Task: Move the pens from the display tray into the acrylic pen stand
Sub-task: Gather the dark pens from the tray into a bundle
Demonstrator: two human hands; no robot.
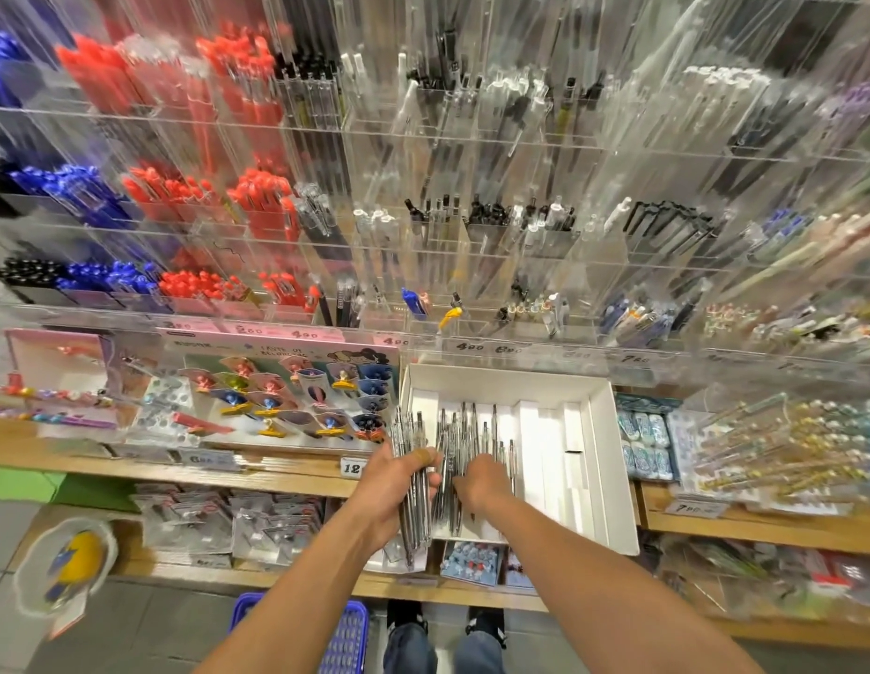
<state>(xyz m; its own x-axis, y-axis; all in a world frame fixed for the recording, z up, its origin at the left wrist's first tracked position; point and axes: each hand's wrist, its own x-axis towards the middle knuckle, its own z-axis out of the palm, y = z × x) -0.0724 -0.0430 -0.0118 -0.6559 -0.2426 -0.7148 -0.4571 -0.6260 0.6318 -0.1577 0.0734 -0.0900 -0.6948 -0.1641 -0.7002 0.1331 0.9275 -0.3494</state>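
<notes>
Clear-barrelled pens [412, 488] stood bunched in the left hand [389, 488], fingers curled round them, likely to bank a batch for the stand [472, 235] above, while right hand [479, 484] fingers, curled, gathered more pens lying under them in the tray [613, 459].

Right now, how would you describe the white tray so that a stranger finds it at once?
Below the wall of acrylic pen racks, on the wooden shelf, lies the white display tray. It alone is an open, plain white box with clear pens lying loose inside.
</notes>
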